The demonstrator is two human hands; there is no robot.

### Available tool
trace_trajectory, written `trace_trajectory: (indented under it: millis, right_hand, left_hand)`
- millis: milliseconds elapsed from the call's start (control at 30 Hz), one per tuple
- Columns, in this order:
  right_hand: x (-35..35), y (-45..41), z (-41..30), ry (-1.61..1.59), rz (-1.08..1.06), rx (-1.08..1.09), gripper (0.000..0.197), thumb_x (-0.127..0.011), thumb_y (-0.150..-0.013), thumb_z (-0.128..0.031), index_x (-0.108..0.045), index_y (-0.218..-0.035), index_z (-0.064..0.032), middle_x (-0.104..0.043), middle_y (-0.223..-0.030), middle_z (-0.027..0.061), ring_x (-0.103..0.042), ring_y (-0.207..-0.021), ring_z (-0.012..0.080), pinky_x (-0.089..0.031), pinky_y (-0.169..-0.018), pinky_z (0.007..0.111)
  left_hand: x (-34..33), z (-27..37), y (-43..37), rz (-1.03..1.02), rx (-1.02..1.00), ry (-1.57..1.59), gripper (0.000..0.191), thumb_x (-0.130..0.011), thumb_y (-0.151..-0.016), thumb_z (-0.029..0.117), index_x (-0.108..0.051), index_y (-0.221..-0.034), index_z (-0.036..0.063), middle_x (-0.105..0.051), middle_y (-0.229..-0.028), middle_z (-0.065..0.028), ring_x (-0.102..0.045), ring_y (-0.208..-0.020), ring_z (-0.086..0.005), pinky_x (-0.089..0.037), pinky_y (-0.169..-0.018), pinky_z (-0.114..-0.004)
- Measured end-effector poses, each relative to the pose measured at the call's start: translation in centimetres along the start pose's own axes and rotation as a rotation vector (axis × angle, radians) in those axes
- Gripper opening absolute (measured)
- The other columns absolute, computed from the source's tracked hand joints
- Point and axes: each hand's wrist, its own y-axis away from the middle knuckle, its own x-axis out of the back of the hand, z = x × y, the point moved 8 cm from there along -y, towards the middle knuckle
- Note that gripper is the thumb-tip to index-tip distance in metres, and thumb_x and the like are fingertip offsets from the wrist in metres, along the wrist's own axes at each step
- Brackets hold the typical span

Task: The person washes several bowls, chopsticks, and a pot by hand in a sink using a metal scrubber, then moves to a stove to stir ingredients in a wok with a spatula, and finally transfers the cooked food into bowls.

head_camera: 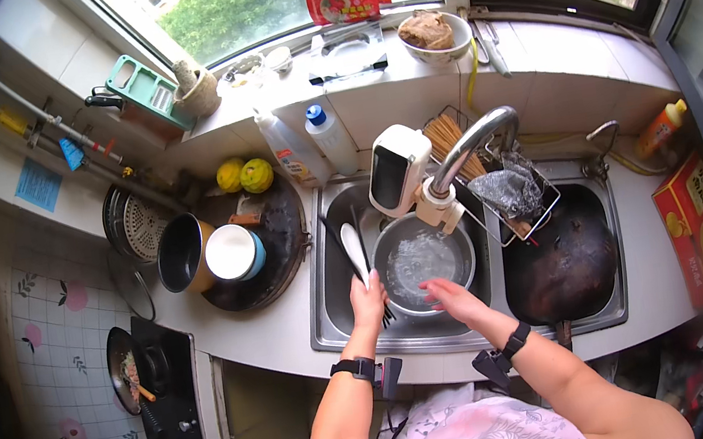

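Observation:
My left hand (369, 299) is closed around a white spoon (353, 247) and several dark chopsticks (335, 239), over the left basin of the steel sink (318, 307). Beside it, at the lower right rim of a round metal bowl (424, 263), my right hand (452, 300) is spread and holds nothing. Water with bubbles or foam fills part of the bowl. The curved chrome faucet (473, 138) stands above, with a white fitting (439, 205) at its outlet over the bowl. Whether my right fingers touch the rim I cannot tell.
A black wok (562, 262) lies in the right basin. A wire rack (499, 234) with chopsticks and crumpled foil straddles the divider. To the left, a pot (181, 253) and a white and blue bowl (234, 252) stand on a round dark board (287, 250). Bottles stand behind the sink.

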Motion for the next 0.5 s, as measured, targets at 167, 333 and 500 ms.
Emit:
trace_trajectory:
  millis: [167, 333, 500]
  right_hand:
    - [1.9, 3.2, -4.1, 1.128, 0.087, 0.403, 0.040, -0.056, -0.084, -0.030, -0.055, -0.113, -0.0017, -0.055, -0.113, 0.0201, -0.054, -0.104, 0.0346, -0.044, -0.089, 0.040]
    - [3.0, 4.0, -3.9, 1.129, 0.058, 0.299, 0.039, -0.058, -0.081, -0.025, -0.058, -0.112, -0.0002, -0.061, -0.103, 0.0212, -0.058, -0.098, 0.0334, -0.044, -0.087, 0.038]
    - [-0.4, 5.2, -1.5, 0.806, 0.027, 0.218, 0.044, -0.062, -0.079, -0.018, -0.051, -0.116, 0.0038, -0.058, -0.108, 0.0215, -0.055, -0.101, 0.0354, -0.042, -0.090, 0.038]
  left_hand:
    - [-0.6, 1.5, -0.3, -0.194, -0.147, 0.545, 0.020, -0.048, -0.094, 0.021, -0.043, -0.078, 0.0100, -0.037, -0.059, 0.0042, -0.039, -0.047, -0.0066, -0.038, -0.047, -0.024]
    - [-3.1, -3.2, 2.2, -0.296, 0.619, 0.880, 0.016, -0.050, -0.090, 0.016, -0.048, -0.075, 0.0114, -0.040, -0.056, 0.0057, -0.038, -0.046, -0.0069, -0.036, -0.046, -0.023]
    - [5.2, -0.2, 11.9, -0.573, 0.321, 0.977, 0.025, -0.050, -0.093, 0.035, -0.044, -0.083, 0.0129, -0.029, -0.055, 0.0092, -0.026, -0.044, -0.0022, -0.024, -0.041, -0.019]
